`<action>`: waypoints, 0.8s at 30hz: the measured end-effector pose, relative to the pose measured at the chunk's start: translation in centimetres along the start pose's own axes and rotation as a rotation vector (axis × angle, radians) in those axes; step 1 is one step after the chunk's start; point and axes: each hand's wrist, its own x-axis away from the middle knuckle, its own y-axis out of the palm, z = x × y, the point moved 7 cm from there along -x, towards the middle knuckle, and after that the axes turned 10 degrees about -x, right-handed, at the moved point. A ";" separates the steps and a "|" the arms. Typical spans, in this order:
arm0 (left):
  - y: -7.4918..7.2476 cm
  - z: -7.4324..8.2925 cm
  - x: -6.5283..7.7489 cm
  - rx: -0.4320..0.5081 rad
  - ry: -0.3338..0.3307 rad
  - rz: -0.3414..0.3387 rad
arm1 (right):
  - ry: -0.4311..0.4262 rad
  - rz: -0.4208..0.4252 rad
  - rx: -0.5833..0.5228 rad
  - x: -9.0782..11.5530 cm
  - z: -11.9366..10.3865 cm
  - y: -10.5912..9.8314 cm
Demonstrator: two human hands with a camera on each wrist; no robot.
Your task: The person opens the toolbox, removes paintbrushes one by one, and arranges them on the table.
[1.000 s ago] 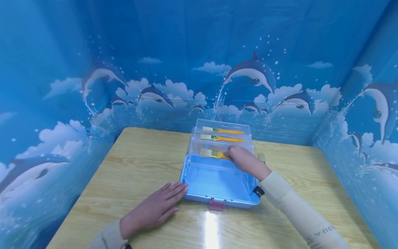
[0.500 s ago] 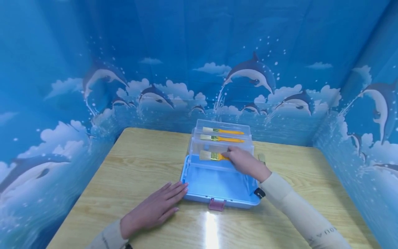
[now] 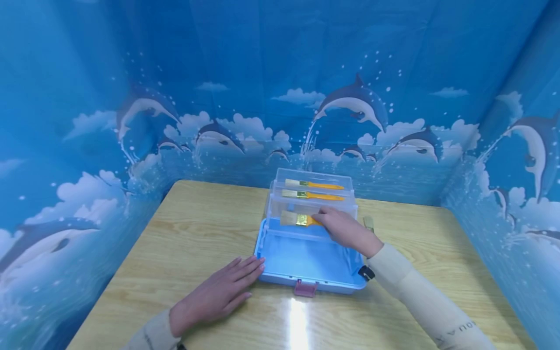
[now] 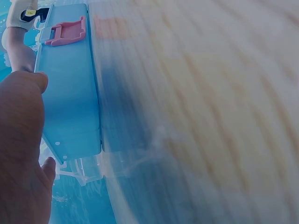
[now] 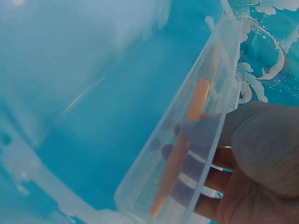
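A light blue toolbox (image 3: 310, 262) with stepped clear trays (image 3: 352, 206) stands unfolded on the table. My right hand (image 3: 343, 226) reaches over the lowest tray, its fingers around the orange handle of a wide paintbrush (image 3: 302, 219). The bristles point left. In the right wrist view the orange handle (image 5: 180, 158) lies inside the tray, with the fingertips beside it, seen through the tray wall. My left hand (image 3: 223, 289) is laid with straight fingers against the front left corner of the box. In the left wrist view its thumb (image 4: 39, 81) overlaps the box's front wall.
Two narrower paintbrushes, a thin brush (image 3: 323, 185) and a medium brush (image 3: 321, 195), lie in the upper trays. Another brush's bristles (image 3: 369, 222) show right of the box, partly behind my right arm. A pink latch (image 3: 305, 288) hangs at the front. Dolphin-print cloth (image 3: 245, 73) surrounds the wooden table (image 3: 205, 218).
My right hand has shifted slightly left along the brush handle, covering more of it. The brush sits a touch lower in view. My left hand stays in place.
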 end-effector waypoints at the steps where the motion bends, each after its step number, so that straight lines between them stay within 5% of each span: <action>1: 0.0 0.0 0.0 -0.001 0.001 0.001 | 0.000 -0.001 -0.005 0.0 0.0 0.0; 24: -0.5 0.2 -0.1 -0.031 0.027 0.054 | -0.003 0.001 -0.018 0.4 0.2 0.0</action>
